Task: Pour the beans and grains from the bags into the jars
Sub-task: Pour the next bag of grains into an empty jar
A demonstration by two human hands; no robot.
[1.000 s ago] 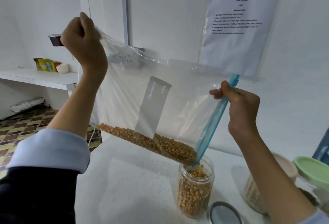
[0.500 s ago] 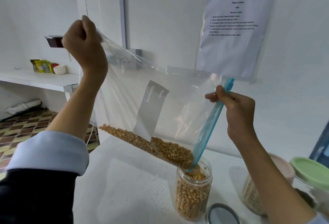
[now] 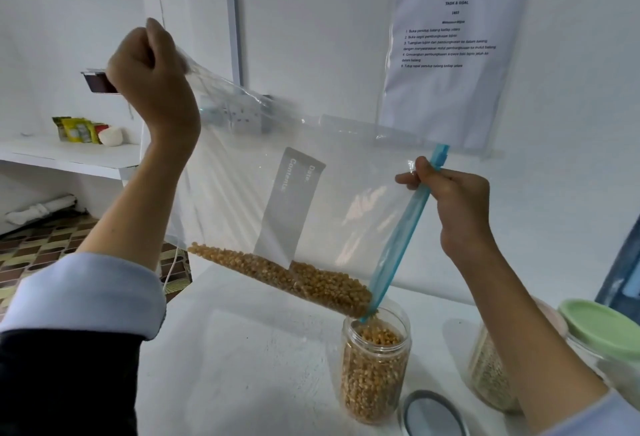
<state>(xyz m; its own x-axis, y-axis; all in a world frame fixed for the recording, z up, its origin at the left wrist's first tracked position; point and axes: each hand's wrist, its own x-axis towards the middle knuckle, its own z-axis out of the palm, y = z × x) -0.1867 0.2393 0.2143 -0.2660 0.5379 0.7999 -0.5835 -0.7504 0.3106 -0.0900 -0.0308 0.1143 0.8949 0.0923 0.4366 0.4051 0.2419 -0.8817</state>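
Observation:
A large clear zip bag (image 3: 242,193) with a blue zip strip (image 3: 401,238) hangs tilted above the table. My left hand (image 3: 152,78) grips its raised bottom corner high on the left. My right hand (image 3: 457,203) pinches the blue zip edge near its top. Yellow corn kernels (image 3: 301,279) lie along the bag's lower edge and reach its open corner, which sits over the mouth of a clear jar (image 3: 375,366). That jar stands upright on the white table (image 3: 225,366) and is mostly full of the same kernels.
A loose grey jar lid (image 3: 433,415) lies in front of the corn jar. Behind my right forearm stands a jar of pale grain (image 3: 491,376), and a green-lidded jar (image 3: 602,328) at the far right. A paper sheet (image 3: 446,61) hangs on the wall; a shelf (image 3: 69,155) holds packets at left.
The bag's open corner has stayed over the jar while kernels slid toward it. Both hands have kept their grip and shifted only slightly.

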